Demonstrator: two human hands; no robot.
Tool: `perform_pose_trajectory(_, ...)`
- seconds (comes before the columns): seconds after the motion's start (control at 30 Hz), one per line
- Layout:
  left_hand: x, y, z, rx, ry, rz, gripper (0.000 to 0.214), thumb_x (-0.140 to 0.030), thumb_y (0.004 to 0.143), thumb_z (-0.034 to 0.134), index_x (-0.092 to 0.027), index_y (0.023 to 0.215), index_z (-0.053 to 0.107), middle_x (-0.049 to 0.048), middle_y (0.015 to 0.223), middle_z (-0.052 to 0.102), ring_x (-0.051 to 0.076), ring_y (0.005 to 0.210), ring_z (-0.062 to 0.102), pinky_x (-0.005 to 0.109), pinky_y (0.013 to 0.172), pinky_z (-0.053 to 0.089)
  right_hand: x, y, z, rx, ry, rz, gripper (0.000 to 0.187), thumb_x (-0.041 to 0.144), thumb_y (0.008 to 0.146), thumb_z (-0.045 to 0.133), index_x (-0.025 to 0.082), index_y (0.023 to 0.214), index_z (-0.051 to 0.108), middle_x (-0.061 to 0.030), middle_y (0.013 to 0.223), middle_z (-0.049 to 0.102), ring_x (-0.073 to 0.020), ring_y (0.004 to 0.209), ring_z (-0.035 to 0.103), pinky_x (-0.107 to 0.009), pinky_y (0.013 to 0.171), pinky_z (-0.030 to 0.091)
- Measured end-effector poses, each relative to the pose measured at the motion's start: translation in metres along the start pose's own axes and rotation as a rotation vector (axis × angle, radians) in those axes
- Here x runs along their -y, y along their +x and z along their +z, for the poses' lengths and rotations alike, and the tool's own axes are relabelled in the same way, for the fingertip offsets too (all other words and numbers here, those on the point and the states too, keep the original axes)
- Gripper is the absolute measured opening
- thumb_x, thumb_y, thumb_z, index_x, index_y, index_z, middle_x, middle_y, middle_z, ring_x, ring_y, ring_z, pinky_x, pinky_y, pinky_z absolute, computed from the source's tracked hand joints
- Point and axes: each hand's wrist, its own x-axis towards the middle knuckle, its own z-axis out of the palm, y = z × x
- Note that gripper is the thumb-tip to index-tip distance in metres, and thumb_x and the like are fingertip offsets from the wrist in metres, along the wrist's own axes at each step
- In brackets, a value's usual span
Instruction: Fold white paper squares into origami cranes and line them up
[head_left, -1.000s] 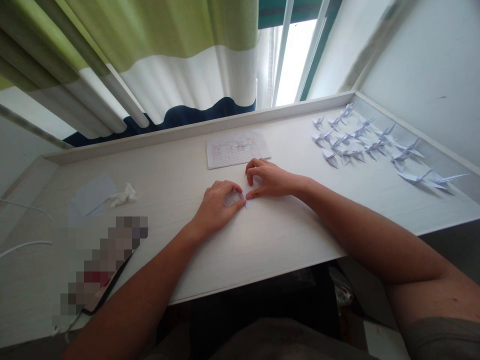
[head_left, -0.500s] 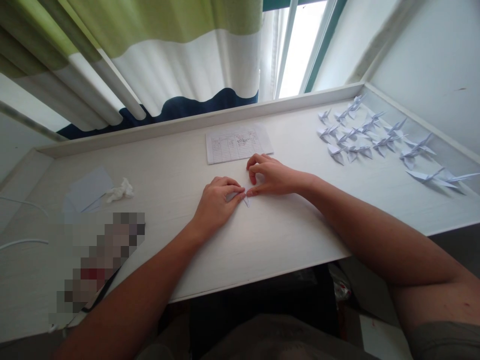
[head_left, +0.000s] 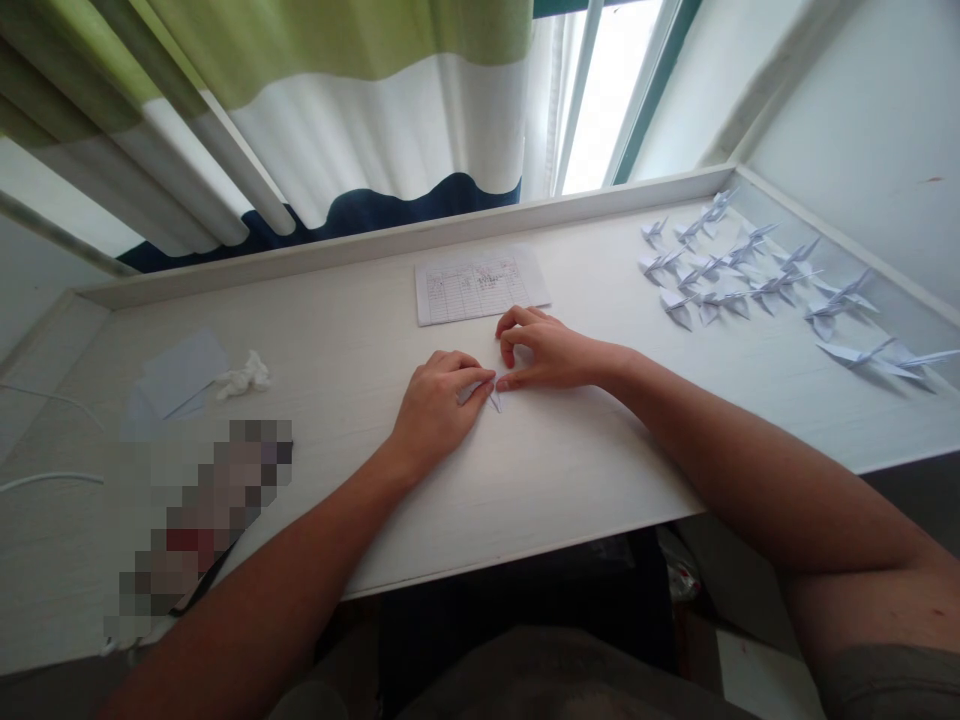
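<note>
A small folded piece of white paper [head_left: 496,402] lies near the middle of the table, mostly covered by my fingers. My left hand [head_left: 441,405] pinches it between thumb and fingers, and a narrow pointed tip sticks out towards me. On the right side of the paper is my right hand [head_left: 546,350]. Its thumb rests at the paper's edge, while its curled fingers are held apart from the thumb. Several folded paper cranes [head_left: 705,268] stand grouped on the right part of the table.
Behind my hands lies a printed sheet or booklet [head_left: 482,288]. Loose paper sheets [head_left: 184,372] and a crumpled white tissue [head_left: 244,376] are on the left, above a blurred-out object [head_left: 217,520]. A raised rim [head_left: 420,232] borders the white table [head_left: 480,530] at the back.
The view has shifted slightly. Both hands stay at the folded paper in nearly the same pose.
</note>
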Motion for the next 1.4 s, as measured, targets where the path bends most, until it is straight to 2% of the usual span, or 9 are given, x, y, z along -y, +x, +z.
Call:
perform_pose_trajectory(0.2,-0.0022,-0.0004,-0.0014,0.025,0.092,0.051,0.019,-0.026,0.102,0.064,-0.024,0.097,0.082,0.0064,0.106,0.078,0.027,0.105,0.066,0.046,0.095,0.055,0.0016,-0.0004,-0.0005,0.010,-0.011,0.008,0.027,0.042,0.079,0.086,0.021,0.080,0.069,-0.0109,0.123,0.061,-0.0339,0.121,0.056,-0.051,0.106,0.044)
perform_pose_trajectory(0.53,-0.0095,-0.0011,-0.0008,0.020,0.105,0.029,0.024,-0.025,0.104,0.059,-0.021,0.095,0.081,0.0083,0.107,0.078,0.027,0.106,0.066,0.045,0.098,0.056,0.0022,-0.0009,-0.0003,0.014,-0.017,0.007,0.027,0.042,0.080,0.085,0.022,0.078,0.069,-0.0112,0.124,0.060,-0.0349,0.123,0.056,-0.054,0.109,0.043)
perform_pose_trajectory(1.0,-0.0065,0.0014,0.0019,0.005,0.068,-0.021,0.020,-0.024,0.102,0.063,-0.023,0.091,0.080,0.0070,0.105,0.078,0.027,0.105,0.066,0.046,0.097,0.055,0.0040,-0.0017,-0.0003,0.027,-0.011,0.011,0.023,0.040,0.080,0.084,0.022,0.078,0.070,-0.0118,0.127,0.061,-0.0364,0.125,0.055,-0.057,0.111,0.042)
perform_pose_trajectory(1.4,-0.0070,0.0039,0.0057,-0.040,0.033,-0.091,0.014,-0.022,0.098,0.069,-0.023,0.089,0.080,0.0062,0.102,0.079,0.027,0.104,0.066,0.046,0.097,0.054,0.0042,-0.0016,0.0002,0.019,-0.002,0.012,0.024,0.040,0.079,0.085,0.022,0.079,0.070,-0.0108,0.126,0.061,-0.0359,0.126,0.055,-0.056,0.112,0.042)
